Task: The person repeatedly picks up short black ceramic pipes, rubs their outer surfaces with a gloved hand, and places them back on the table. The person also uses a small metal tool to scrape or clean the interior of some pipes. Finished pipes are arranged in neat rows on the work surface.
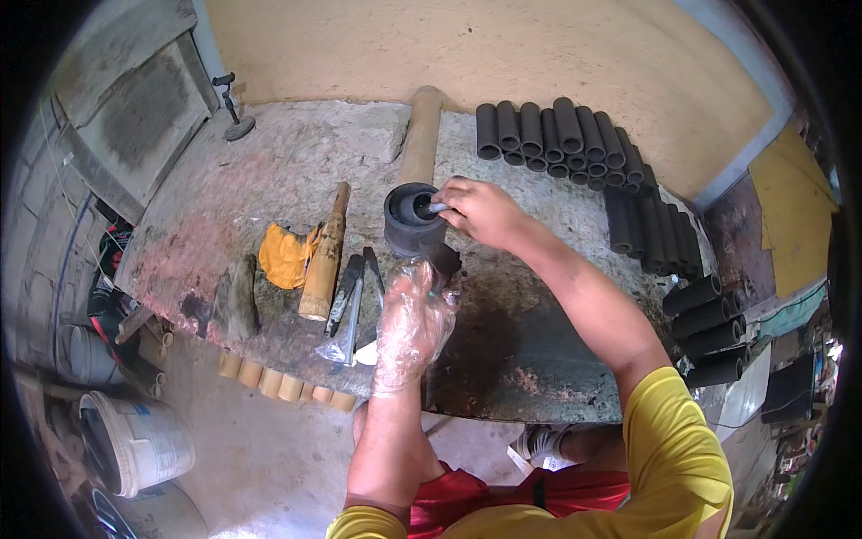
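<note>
A dark round container with a thick rim stands near the middle of the worktop. At its right rim is my right hand, fingers pinched on a small pale-grey piece whose kind I cannot make out; its tip is over the container's opening. My left hand wears a clear plastic glove. Its fingers wrap round a dark tube, held just below the container and partly hidden by the hand. Left of that hand lie dark-handled tools and a thick wooden stick.
Black tubes are stacked along the back right, with more tubes at the right edge. A bamboo pole lies behind the container. An orange cloth and a rough block lie left. White bucket stands on the floor.
</note>
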A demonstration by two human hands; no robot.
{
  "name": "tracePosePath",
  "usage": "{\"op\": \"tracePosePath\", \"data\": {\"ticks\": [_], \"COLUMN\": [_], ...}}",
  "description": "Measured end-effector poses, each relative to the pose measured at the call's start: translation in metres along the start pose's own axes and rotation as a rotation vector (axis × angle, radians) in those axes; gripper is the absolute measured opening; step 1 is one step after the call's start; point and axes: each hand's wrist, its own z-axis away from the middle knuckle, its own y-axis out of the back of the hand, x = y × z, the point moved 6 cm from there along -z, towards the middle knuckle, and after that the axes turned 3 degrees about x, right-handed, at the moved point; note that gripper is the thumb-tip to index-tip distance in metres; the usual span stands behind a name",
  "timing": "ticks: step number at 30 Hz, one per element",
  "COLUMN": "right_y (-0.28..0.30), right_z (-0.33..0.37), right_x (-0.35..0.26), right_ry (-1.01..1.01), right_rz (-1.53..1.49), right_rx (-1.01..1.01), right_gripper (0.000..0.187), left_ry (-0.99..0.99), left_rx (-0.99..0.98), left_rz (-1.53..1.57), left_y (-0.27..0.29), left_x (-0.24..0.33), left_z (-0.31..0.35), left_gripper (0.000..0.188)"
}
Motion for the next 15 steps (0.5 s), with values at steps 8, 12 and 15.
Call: {"op": "tracePosePath", "data": {"ticks": [8, 12, 15], "right_y": [-0.015, -0.034, -0.028], "right_z": [0.071, 0.083, 0.081], "right_x": [-0.018, -0.022, -0.025], "right_ry": [-0.034, -0.054, -0.038], "right_rz": [0.003, 0.01, 0.022], "right_rx": [0.341, 0.474, 0.55], "right_gripper": [0.04, 0.042, 0.034], "left_ry": [0.381, 0.418, 0.429], "left_rx": [0.031, 0.068, 0.101], "left_rz": [0.836, 1.037, 1.021], "left_y": [-0.005, -0.012, -0.011], "left_x": [-0.007, -0.007, -0.013], "left_z": [0.005, 0.003, 0.0], "left_gripper": [0.023, 0.022, 0.022]}}
